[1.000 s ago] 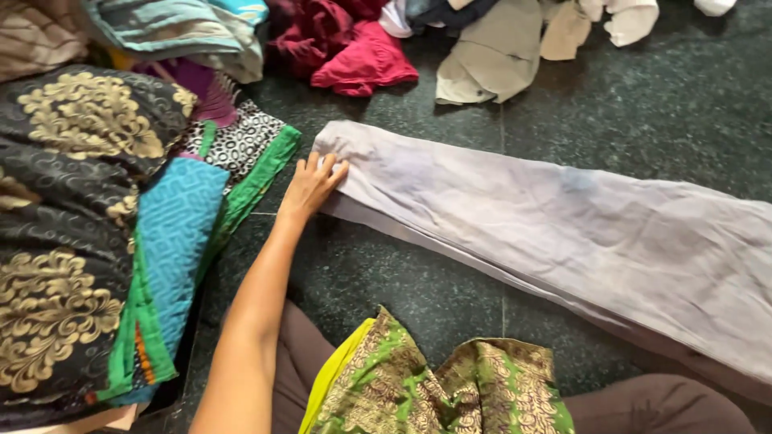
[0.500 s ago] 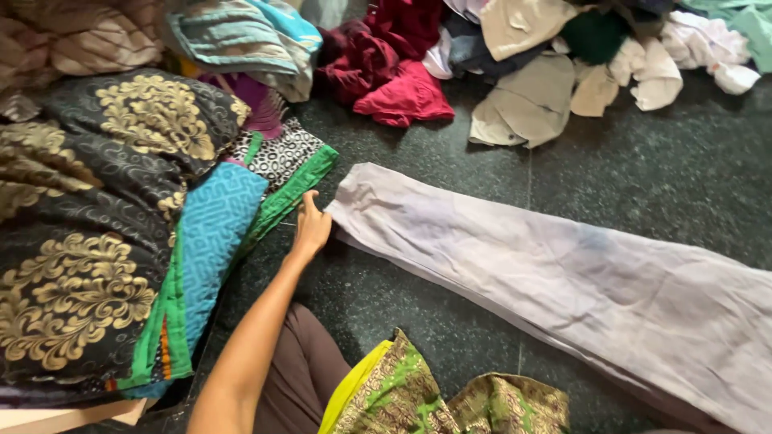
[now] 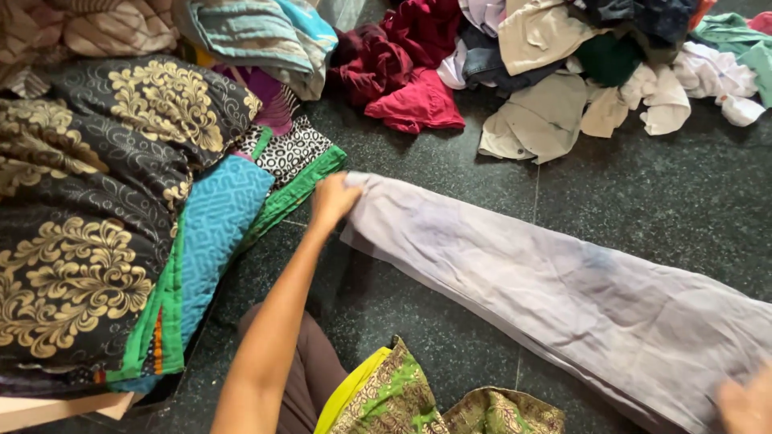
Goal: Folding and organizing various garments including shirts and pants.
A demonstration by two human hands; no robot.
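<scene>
A long pale lilac garment (image 3: 555,289) lies stretched across the dark speckled stone floor (image 3: 667,193). My left hand (image 3: 331,198) grips its far left end, lifting the edge slightly off the floor. My right hand (image 3: 748,406) shows only partly at the bottom right corner, resting on the garment's other end; its fingers are blurred and cut off by the frame edge. My lap, in green and gold patterned cloth (image 3: 402,398), is at the bottom centre.
A stack of folded quilts and fabrics, black with gold motifs (image 3: 96,209) and turquoise with green trim (image 3: 217,233), fills the left side. A heap of loose clothes, red (image 3: 410,100), beige (image 3: 539,116) and white (image 3: 708,76), lies along the far edge.
My left hand went from flat on the garment's end to closed around it and raised it a little. My right hand has come into view at the bottom right.
</scene>
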